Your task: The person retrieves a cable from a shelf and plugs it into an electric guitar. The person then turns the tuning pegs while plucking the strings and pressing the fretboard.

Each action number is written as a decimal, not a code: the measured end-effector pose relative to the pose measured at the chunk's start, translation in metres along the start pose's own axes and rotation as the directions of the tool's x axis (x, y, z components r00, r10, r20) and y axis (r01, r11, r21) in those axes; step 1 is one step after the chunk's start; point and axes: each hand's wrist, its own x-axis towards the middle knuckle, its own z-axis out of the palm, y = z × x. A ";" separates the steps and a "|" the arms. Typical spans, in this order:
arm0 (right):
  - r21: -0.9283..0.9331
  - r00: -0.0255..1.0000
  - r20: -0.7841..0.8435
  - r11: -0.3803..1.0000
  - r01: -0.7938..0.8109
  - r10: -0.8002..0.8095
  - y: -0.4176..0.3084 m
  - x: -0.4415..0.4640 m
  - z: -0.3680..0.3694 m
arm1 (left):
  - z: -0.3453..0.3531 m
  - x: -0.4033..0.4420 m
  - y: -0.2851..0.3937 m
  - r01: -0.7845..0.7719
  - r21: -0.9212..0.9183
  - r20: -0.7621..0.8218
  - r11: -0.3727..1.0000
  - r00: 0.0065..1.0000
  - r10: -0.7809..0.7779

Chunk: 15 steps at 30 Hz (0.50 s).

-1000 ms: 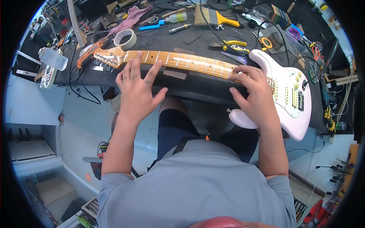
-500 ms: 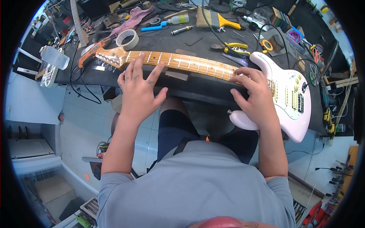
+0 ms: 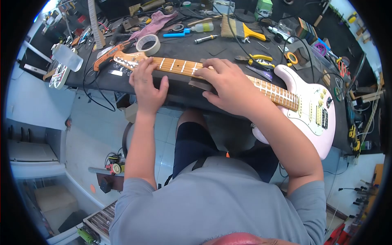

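Note:
An electric guitar (image 3: 322, 141) with a pale pink body lies face up along the bench edge, its body to the right. Its maple neck (image 3: 173, 66) stretches left to the headstock (image 3: 124, 60). Over the neck near the headstock rests my left hand (image 3: 149, 83), fingers bent onto the fretboard, thumb apart on the near side. My right hand (image 3: 230, 85) reaches across the middle of the neck, fingertips touching the fretboard and thumb spread below it. A wooden block (image 3: 201, 84) sits beneath the neck, by my right thumb. Neither palm is visible.
Behind the neck lie a roll of masking tape (image 3: 148, 45), a wide brush (image 3: 232, 28), yellow-handled pliers (image 3: 261, 60) and a screwdriver (image 3: 206, 39). An orange-handled tool (image 3: 107, 57) is beside the headstock. Black cables (image 3: 87, 83) hang over the bench edge at left.
My right hand has moved left along the neck, from near the body to its middle. My left hand's spread fingers have drawn together nearer the headstock. The view has shifted slightly.

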 end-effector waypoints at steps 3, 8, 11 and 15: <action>-0.043 1.000 0.020 0.999 0.016 -0.015 -0.005 0.016 0.006 | 0.011 -0.011 -0.001 -0.008 0.013 -0.074 1.000 0.997 0.009; -0.031 0.998 0.056 0.999 -0.007 0.008 -0.008 0.030 0.009 | 0.016 -0.013 -0.008 -0.025 -0.013 -0.116 1.000 0.993 0.023; -0.042 0.999 0.052 0.999 -0.009 0.011 -0.010 0.033 0.010 | 0.018 -0.013 -0.009 -0.029 -0.017 -0.153 0.999 0.988 0.026; -0.033 0.998 0.060 0.999 -0.009 0.011 -0.013 0.035 0.010 | 0.019 -0.013 -0.010 -0.034 -0.005 -0.159 0.999 0.987 0.033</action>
